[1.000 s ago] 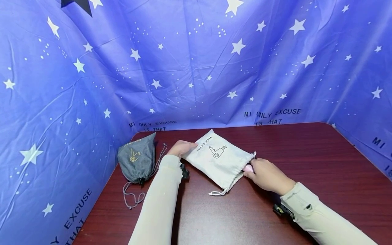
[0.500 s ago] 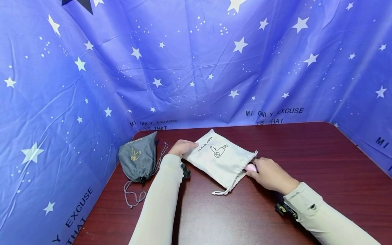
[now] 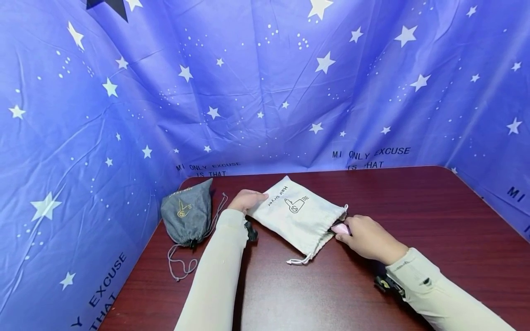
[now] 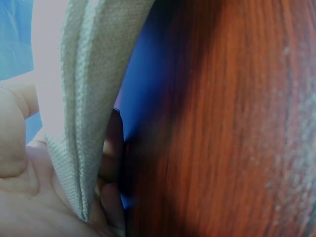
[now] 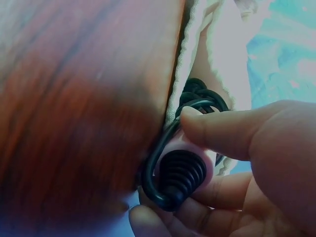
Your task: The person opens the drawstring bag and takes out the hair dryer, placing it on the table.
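Observation:
A white drawstring bag [image 3: 281,220] printed "Hair Dryer" lies tilted on the table, its mouth toward the lower right. My left hand [image 3: 247,200] grips its closed end; the left wrist view shows the bag's seamed corner [image 4: 81,163] between thumb and fingers. At the mouth, my right hand [image 3: 370,236] holds the pink handle of a hair dryer [image 3: 341,229], whose other end is hidden inside the bag. Close up in the right wrist view, thumb and fingers pinch the handle around its black ribbed cord sleeve [image 5: 182,170], with the black cord [image 5: 154,173] looped alongside.
A grey drawstring bag [image 3: 188,216] with a yellow dryer print stands at the table's left, its grey cord [image 3: 178,269] trailing toward the front. Blue star-patterned cloth [image 3: 256,92] hangs behind and at both sides of the dark red wooden table [image 3: 434,207].
My right hand has drawn slightly to the right, away from the white bag's mouth, and a little more of the pink handle shows. My left hand keeps its hold on the closed end.

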A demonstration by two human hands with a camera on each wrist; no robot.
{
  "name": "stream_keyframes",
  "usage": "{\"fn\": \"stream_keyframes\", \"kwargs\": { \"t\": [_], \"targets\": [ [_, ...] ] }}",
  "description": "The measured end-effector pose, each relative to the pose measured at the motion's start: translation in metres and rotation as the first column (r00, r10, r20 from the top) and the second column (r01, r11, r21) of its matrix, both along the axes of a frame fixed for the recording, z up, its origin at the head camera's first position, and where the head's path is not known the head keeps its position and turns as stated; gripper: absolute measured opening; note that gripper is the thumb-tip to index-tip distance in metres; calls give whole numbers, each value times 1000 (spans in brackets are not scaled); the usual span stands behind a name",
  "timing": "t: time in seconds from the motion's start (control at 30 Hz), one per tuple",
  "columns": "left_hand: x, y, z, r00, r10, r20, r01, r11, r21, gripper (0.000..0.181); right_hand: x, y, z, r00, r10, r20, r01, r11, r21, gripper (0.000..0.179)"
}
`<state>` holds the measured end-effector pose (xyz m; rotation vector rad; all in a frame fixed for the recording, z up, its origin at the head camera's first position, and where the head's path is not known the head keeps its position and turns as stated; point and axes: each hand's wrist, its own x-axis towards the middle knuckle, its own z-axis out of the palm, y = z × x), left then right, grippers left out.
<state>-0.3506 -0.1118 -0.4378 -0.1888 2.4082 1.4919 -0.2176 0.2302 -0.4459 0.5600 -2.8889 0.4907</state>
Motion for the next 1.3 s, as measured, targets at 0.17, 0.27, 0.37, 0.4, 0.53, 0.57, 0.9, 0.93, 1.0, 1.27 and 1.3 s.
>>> {"fn": "stream_keyframes", "kwargs": {
  "t": [0.17,0.27,0.37,0.4,0.53,0.57,0.9,0.93,1.0,1.27,1.3],
  "targets": [
    [-3,0,-4,1000,0,-5,0,1000,0,43,1,2,1,1000,2,3,-2,1000,3,27],
    [-5,0,-6,1000,-3,-8,3,1000,-5,41,2,4,1,1000,6,13,-6,1000,5,27],
    [-6,0,-9,1000,-4,-7,4,1000,-7,41,3,6,2,1000,8,27,-8,1000,5,26],
    [-7,-1,-9,1000,-3,-5,3,1000,-6,41,3,7,2,999,9,32,-9,1000,5,26],
    [-6,-1,-9,1000,6,-1,-6,1000,-22,43,4,10,3,999,16,33,-16,1000,15,26],
    [-5,-2,-9,1000,9,-1,-9,1000,-23,43,5,10,3,999,19,30,-20,1000,18,26],
    [-2,-2,-6,1000,27,-5,-27,999,-27,43,7,15,7,998,38,40,-39,999,27,27],
    [-2,-2,-6,1000,27,-4,-27,999,-26,42,7,15,8,998,38,44,-39,999,25,27],
    [-3,-2,-7,1000,27,-6,-27,999,-30,42,8,17,9,998,37,53,-39,999,24,29],
    [-9,-2,-10,1000,24,-9,-25,999,-29,44,9,24,13,995,27,96,-30,999,32,33],
    [-9,-2,-10,1000,23,-7,-24,999,-26,44,10,24,13,994,22,107,-26,999,34,33]
  ]
}}
